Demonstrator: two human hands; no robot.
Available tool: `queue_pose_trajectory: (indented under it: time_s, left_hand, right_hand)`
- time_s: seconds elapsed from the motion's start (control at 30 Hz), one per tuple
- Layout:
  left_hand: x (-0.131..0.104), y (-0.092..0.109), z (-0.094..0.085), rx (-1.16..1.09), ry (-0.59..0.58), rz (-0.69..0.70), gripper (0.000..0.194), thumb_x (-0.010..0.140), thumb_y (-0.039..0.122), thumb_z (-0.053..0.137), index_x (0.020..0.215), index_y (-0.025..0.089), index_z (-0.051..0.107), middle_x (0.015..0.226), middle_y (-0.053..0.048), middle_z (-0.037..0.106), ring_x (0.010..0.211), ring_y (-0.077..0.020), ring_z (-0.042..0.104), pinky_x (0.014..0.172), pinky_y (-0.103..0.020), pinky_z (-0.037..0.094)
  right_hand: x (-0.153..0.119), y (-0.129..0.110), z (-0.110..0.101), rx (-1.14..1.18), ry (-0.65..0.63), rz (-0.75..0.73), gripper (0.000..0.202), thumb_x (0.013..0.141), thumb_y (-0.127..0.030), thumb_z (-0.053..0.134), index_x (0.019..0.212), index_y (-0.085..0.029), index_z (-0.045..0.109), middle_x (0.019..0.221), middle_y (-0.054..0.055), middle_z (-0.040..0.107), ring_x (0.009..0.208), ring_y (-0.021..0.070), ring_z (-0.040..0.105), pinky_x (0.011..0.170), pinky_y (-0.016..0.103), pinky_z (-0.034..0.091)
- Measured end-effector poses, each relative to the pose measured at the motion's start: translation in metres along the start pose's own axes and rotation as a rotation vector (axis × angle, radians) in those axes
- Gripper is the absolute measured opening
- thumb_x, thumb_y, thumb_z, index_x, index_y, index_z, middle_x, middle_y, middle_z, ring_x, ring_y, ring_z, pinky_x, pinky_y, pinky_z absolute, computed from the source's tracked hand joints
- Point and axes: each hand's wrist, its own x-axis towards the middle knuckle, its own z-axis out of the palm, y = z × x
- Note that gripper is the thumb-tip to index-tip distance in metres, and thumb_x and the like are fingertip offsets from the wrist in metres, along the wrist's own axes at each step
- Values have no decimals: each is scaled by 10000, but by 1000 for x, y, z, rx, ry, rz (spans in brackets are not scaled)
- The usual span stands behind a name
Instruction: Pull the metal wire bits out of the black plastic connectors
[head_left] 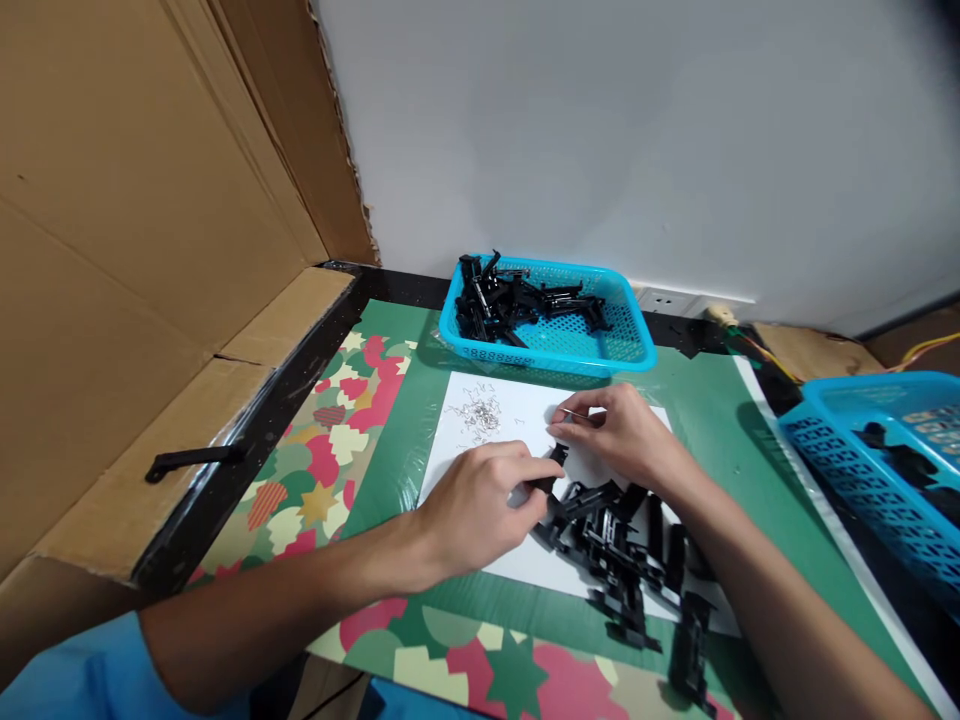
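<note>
My left hand [484,500] is closed on a black plastic part [556,465], whose upper end sticks out past the fingertips. Just above and to the right, my right hand [619,430] pinches a thin metal piece [576,413], too small to make out fully. Both hands are over a white sheet [517,570]. A small heap of fine bent wire pieces [480,415] lies on the sheet's upper left. Below the hands is a loose pile of similar black plastic parts [607,540], partly hidden by my right forearm.
Behind the sheet stands a blue basket [540,360] holding many black parts. Another blue basket [847,470] is at the right edge. One black part [195,460] lies on cardboard at left. A wall socket [664,300] and cables are at the back.
</note>
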Motion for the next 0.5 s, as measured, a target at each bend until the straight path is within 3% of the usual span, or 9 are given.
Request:
queue_pose_trajectory:
  time_s: [0.27,0.5]
  left_hand:
    - [-1,1,0,-9,-2,18,285,964,228,691,1225,188,799,841,-28,725,708,-145,639,713,-297,532]
    - [0,-4,-1,7,-77,77,274,1047,280,658,1281,195,774,882,-30,741,769,-148,659,727,-293,509]
  right_hand:
    - [-21,-9,-20,193,-42,107,242,830,-419,805,792,-181,825,751,56,771,638,173,654,547,268,467]
    - [-29,-7,-12,176,-72,100,177,846,-352,765,791,-201,837,857,80,823,752,226,734,682,323,575]
